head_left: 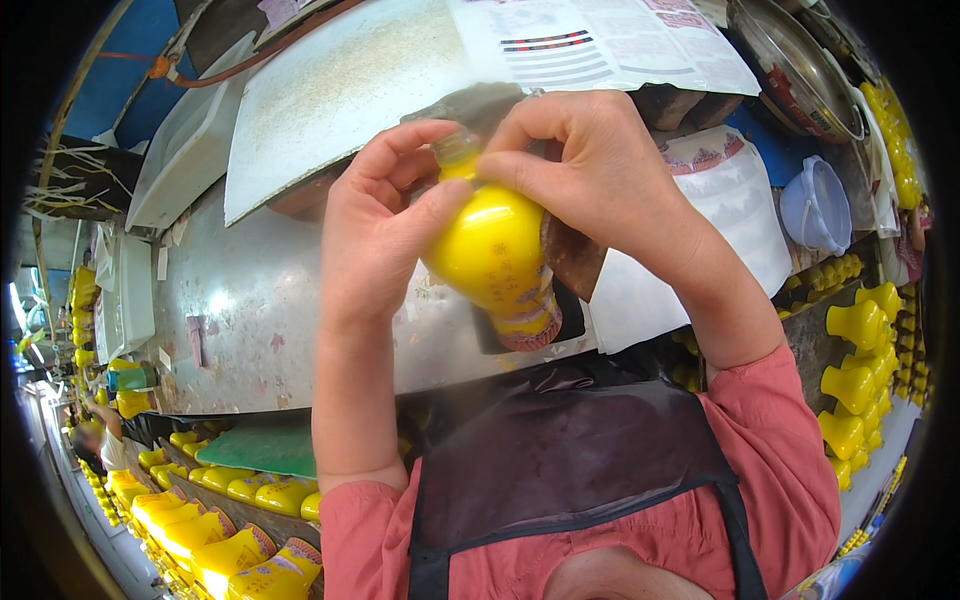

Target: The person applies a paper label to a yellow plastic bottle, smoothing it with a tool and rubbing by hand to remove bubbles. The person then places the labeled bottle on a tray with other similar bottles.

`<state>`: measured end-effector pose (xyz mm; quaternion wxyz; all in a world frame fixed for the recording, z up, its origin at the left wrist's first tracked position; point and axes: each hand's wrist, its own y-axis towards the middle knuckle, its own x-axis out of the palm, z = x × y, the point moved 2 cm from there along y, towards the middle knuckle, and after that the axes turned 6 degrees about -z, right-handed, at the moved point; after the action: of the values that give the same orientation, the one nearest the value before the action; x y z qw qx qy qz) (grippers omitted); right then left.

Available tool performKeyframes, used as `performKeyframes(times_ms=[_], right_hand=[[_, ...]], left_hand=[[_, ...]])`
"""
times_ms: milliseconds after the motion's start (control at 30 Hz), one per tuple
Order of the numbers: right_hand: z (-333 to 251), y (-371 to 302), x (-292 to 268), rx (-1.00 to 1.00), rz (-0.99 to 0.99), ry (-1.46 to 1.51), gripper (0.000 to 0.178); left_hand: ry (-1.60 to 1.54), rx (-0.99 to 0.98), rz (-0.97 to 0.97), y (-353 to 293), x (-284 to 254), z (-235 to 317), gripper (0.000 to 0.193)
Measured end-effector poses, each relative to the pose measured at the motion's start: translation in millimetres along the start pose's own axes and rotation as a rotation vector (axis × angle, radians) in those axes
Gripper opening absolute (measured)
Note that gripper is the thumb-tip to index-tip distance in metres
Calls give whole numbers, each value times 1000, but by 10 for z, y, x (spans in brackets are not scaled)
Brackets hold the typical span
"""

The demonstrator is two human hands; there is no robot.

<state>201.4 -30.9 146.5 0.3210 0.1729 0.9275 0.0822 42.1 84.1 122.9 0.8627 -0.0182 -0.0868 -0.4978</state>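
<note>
A glossy yellow bottle (487,240) tilts with its neck away from me and its wide base toward me. The neck end is clear, uncoloured glass, and a pink and purple patterned band circles the base. My left hand (385,215) is closed around its left side, thumb on the shoulder and fingers by the neck. At the neck's right side, my right hand (575,150) pinches with thumb and forefinger against the bottle. Whether a thin piece lies under those fingertips is hidden. Beneath the bottle, a dark support (570,315) shows at the metal table's front edge.
White sheets with a red patterned strip (700,155) lie right of the bottle, beside a pale blue bucket (815,205). A metal basin (800,65) stands far right. Several yellow bottles (205,540) line both sides. A white board (330,90) lies behind; another person (100,445) is far left.
</note>
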Motion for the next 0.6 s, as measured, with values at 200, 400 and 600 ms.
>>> performKeyframes(times_ms=[200,400,600], right_hand=[[131,25,-43,69,-101,179,17],[212,75,-79,97,-185,223,27],[188,52,-65,122,-186,246,23]], left_hand=[[56,-15,-80,5,-46,96,46],[152,3,-42,29,56,122,39],[244,9,78,24,198,130,33]])
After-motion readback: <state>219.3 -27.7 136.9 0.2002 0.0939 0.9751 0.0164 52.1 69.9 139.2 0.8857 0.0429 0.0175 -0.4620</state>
